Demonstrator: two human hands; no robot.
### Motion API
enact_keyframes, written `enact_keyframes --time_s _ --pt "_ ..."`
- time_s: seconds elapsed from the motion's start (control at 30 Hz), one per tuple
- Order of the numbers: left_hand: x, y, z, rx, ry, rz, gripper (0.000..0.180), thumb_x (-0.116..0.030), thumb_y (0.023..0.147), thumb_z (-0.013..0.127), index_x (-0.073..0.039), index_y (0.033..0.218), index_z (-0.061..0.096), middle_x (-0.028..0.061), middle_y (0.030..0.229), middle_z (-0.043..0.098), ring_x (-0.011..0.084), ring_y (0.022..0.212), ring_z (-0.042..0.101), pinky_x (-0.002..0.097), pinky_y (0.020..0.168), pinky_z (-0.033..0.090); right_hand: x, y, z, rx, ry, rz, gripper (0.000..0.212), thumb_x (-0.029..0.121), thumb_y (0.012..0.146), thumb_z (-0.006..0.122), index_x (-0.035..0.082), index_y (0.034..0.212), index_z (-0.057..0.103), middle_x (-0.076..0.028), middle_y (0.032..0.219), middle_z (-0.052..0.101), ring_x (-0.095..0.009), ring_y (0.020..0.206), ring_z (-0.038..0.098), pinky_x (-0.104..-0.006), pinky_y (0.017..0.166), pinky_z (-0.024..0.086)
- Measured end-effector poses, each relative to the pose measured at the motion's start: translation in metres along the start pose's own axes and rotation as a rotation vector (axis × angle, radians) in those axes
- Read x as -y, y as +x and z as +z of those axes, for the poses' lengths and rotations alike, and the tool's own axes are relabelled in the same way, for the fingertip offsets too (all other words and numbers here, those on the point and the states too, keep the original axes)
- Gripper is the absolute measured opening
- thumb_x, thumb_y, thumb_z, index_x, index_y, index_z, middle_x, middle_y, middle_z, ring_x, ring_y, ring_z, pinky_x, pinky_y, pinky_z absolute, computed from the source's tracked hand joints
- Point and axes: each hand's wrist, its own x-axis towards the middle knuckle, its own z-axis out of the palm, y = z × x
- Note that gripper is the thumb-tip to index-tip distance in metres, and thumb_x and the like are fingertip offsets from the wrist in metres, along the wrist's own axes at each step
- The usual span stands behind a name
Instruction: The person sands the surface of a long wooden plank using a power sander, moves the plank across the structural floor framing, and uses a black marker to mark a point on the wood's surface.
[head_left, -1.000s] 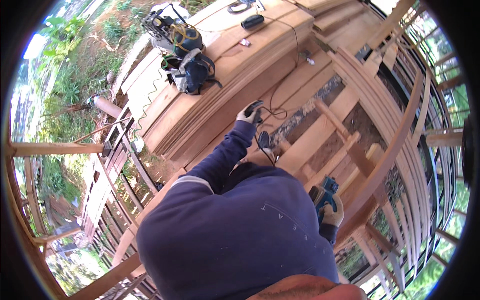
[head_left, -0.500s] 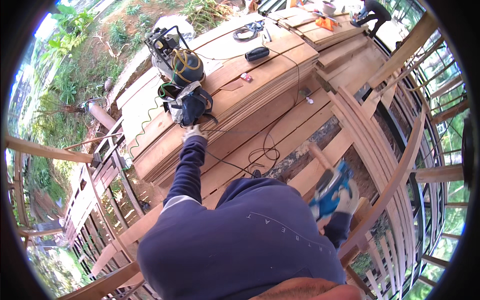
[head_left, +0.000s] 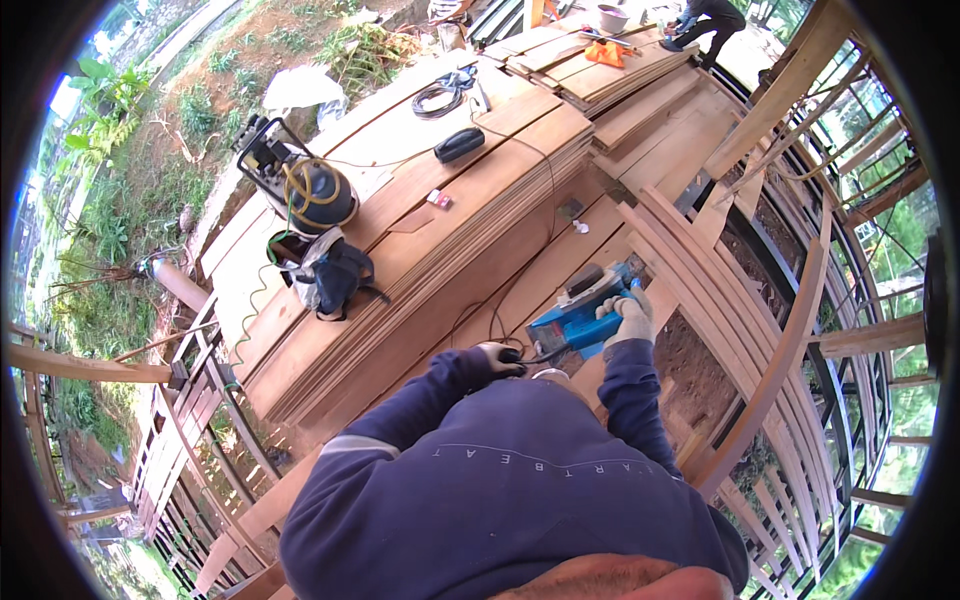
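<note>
My right hand [head_left: 632,318], in a pale glove, is closed round the handle of a blue power tool [head_left: 588,318] that looks like an electric planer. The tool is held in front of my body, above the boards. Its black power cord [head_left: 545,357] runs from the rear of the tool toward my left hand [head_left: 493,358]. That hand is gloved too and grips a thick black part of the cord; its fingers are partly hidden.
Stacked planks [head_left: 480,200] lie ahead, carrying an air compressor [head_left: 315,195], a backpack [head_left: 340,275], a black case [head_left: 459,146] and a coiled cable [head_left: 437,100]. Long timber strips [head_left: 720,270] lie right, beside a wooden rail [head_left: 775,385]. Another person [head_left: 712,25] bends over far right.
My left hand has moved away from the backpack, back and right to the cord. The planer has come up and inward from my right side. The view has shifted.
</note>
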Motion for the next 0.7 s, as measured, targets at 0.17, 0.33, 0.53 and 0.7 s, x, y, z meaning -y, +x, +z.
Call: enact_keyframes --time_s 0.17,0.33,0.53,0.7 --pt "-0.162 -0.024 -0.079 -0.241 0.219 -0.195 0.022 -0.027 0.089 0.066 -0.008 0.101 0.068 0.0128 0.086 0.071 0.0299 0.078 0.067 0.0388 0.073 0.052 0.007 0.078 0.004 -0.186 -0.06 0.139 0.019 -0.005 0.08 0.049 0.004 0.095 0.054 -0.01 0.08 0.055 -0.023 0.068 0.059 -0.0435 0.067 0.056" --pt "-0.249 0.018 -0.102 -0.406 0.389 -0.066 0.016 -0.022 0.09 0.062 -0.008 0.098 0.067 0.0158 0.082 0.068 0.0358 0.077 0.065 0.0403 0.068 0.052 0.006 0.165 -0.014 -0.094 -0.083 0.32 0.006 0.006 0.089 0.049 0.002 0.087 0.052 -0.011 0.079 0.057 -0.023 0.067 0.059 -0.0387 0.063 0.058" --pt "-0.307 0.072 -0.136 -0.563 0.338 0.057 0.016 -0.02 0.088 0.064 -0.005 0.095 0.067 0.0175 0.081 0.067 0.0371 0.075 0.065 0.0402 0.068 0.052 0.015 0.204 0.032 -0.104 0.078 0.539 0.021 0.011 0.09 0.055 -0.004 0.102 0.05 -0.017 0.093 0.06 -0.031 0.078 0.065 -0.0448 0.069 0.06" --pt "-0.326 0.127 -0.19 -0.731 0.392 0.164 0.014 -0.016 0.089 0.064 -0.002 0.093 0.067 0.0191 0.077 0.065 0.0343 0.069 0.065 0.0394 0.064 0.05 0.048 0.206 0.081 0.151 -0.117 0.502 0.021 0.01 0.091 0.052 0.006 0.112 0.053 -0.013 0.104 0.055 -0.03 0.094 0.062 -0.0483 0.078 0.057"
